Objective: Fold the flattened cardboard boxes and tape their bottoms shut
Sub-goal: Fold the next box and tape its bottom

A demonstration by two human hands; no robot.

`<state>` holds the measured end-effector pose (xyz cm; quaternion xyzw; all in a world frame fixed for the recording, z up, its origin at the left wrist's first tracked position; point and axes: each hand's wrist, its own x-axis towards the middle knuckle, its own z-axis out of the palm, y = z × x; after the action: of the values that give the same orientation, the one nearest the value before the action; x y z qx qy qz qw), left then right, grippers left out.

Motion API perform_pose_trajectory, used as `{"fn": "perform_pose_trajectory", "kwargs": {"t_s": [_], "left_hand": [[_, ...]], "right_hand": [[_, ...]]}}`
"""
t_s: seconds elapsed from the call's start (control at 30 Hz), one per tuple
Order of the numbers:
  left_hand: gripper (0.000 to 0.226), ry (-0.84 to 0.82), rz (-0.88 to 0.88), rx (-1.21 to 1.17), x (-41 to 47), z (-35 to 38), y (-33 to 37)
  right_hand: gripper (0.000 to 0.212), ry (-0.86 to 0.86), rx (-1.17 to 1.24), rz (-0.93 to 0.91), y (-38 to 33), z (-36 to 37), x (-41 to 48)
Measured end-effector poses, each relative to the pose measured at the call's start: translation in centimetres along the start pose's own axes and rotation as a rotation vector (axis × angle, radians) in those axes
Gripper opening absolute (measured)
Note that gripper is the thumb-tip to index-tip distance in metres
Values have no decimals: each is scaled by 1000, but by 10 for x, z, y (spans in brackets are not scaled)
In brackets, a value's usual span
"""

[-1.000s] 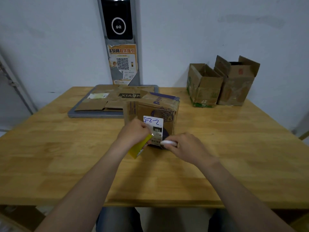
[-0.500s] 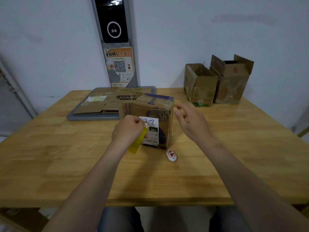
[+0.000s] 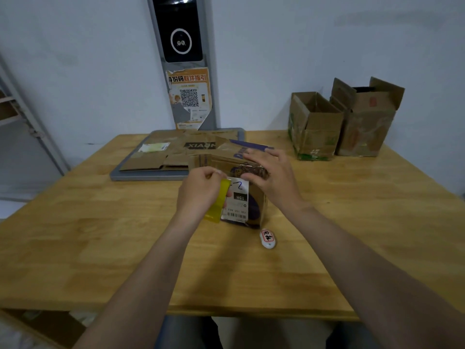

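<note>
The box (image 3: 226,161) is being pressed down on the counter (image 3: 100,235) by the flat right hand (image 3: 273,178). A yellow tape strip (image 3: 217,205) is being pinched by the left hand (image 3: 197,195), just beside the box's near face, hanging down.

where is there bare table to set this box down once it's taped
Widest bare wood: the table on its left half, from the grey tray down to the near edge. Also the right side, nearer than the two open boxes. Crowded: the centre, with left hand holding yellow tape, right hand, box and small white tag.
</note>
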<state>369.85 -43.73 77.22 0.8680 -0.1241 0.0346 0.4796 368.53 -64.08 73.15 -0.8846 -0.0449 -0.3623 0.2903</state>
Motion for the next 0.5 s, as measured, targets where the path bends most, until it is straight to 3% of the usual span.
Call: {"fn": "perform_pose_trajectory", "kwargs": {"t_s": [0.2, 0.27, 0.37, 0.5], "left_hand": [[23, 47, -112, -303, 1, 9, 0], [21, 37, -127, -338, -1, 13, 3], [19, 2, -168, -392, -4, 18, 3], [32, 8, -183, -272, -10, 26, -3]], "right_hand": [[62, -108, -91, -28, -4, -23, 17], [62, -62, -22, 2, -3, -29, 28], [49, 11, 181, 206, 4, -24, 34], [47, -117, 432, 532, 12, -9, 19]]}}
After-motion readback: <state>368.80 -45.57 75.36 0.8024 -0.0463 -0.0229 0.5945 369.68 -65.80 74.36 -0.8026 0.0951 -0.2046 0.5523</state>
